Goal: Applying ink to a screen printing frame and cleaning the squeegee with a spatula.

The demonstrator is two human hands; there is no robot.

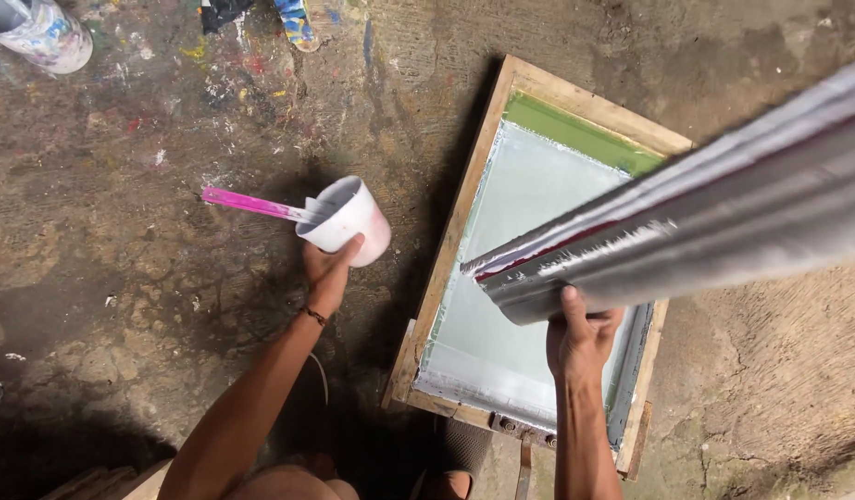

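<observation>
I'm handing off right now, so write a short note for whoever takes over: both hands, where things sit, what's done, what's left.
Left hand: grip shut on a white cup held over the floor, a pink-smeared stick resting in it.
Right hand: grip shut on the near end of a long metal trough, held above the wooden-framed screen; a red streak shows along the trough's edge.
The screen lies flat on the stained concrete floor, its mesh pale with a green strip at the far end.
Done: the trough's edge already carries colour.
Left: cup and trough are both in hand, neither set down.
</observation>
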